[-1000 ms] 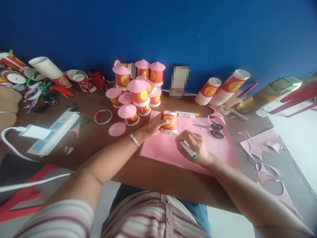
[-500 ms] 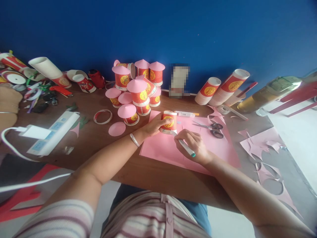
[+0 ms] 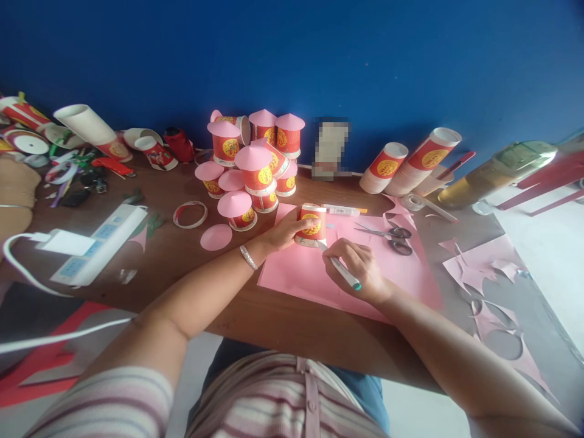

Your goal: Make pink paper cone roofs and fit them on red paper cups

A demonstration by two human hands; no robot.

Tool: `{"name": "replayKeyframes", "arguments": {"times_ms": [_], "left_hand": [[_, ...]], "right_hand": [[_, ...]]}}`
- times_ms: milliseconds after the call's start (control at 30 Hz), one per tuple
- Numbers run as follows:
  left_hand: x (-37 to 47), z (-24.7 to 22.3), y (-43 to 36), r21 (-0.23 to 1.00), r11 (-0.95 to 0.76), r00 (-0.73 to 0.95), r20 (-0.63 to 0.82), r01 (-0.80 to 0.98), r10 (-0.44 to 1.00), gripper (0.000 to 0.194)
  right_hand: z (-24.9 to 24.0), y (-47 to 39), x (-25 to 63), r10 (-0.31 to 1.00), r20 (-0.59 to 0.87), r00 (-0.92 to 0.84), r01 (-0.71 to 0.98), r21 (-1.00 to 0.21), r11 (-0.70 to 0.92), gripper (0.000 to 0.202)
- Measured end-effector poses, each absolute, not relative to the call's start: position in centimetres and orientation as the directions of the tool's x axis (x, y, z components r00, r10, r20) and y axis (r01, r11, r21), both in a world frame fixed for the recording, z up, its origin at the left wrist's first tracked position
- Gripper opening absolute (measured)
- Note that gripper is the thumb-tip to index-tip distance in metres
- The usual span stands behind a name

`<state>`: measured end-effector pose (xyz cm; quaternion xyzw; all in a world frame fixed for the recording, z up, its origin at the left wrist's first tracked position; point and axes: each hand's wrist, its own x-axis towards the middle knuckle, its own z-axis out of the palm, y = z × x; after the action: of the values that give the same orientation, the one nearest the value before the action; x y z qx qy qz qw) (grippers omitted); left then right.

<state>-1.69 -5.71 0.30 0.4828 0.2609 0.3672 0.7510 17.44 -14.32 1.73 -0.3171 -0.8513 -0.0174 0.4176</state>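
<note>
A red and white paper cup (image 3: 312, 220) with a yellow emblem is held over the pink paper sheet (image 3: 292, 274) by my left hand (image 3: 292, 230), the thumb across its side. My right hand (image 3: 353, 264) is closed on a white marker with a green end (image 3: 345, 274). The marker's tip is close to the cup's lower rim; I cannot tell whether it touches. Scissors with dark handles (image 3: 398, 238) lie on the pink sheet to the right. Behind the cup, a white and orange pen-like item (image 3: 343, 210) rests at the sheet's far edge.
Several cups with pink cone tops (image 3: 254, 164) stand clustered behind my left hand. A pink disc (image 3: 216, 237) and a paper ring (image 3: 190, 215) lie left. Cup stacks (image 3: 422, 161), tape (image 3: 413, 202) and a bottle (image 3: 497, 173) are back right. A power strip (image 3: 98, 246) sits left.
My right hand and the marker have shifted very slightly right, and the marker's tip is a little farther from the cup's rim. The left hand holds the cup in the same place.
</note>
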Motion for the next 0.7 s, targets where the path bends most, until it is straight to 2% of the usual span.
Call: {"name": "replayKeyframes", "arguments": {"times_ms": [700], "left_hand": [[-1.72,0.02,-5.64,0.925,0.224,0.604,0.008,-0.306,0.797,0.036]], "right_hand": [[1.50,-14.37,17.44,0.507,0.717,-0.478,0.531,-0.224,0.817,0.018]]}}
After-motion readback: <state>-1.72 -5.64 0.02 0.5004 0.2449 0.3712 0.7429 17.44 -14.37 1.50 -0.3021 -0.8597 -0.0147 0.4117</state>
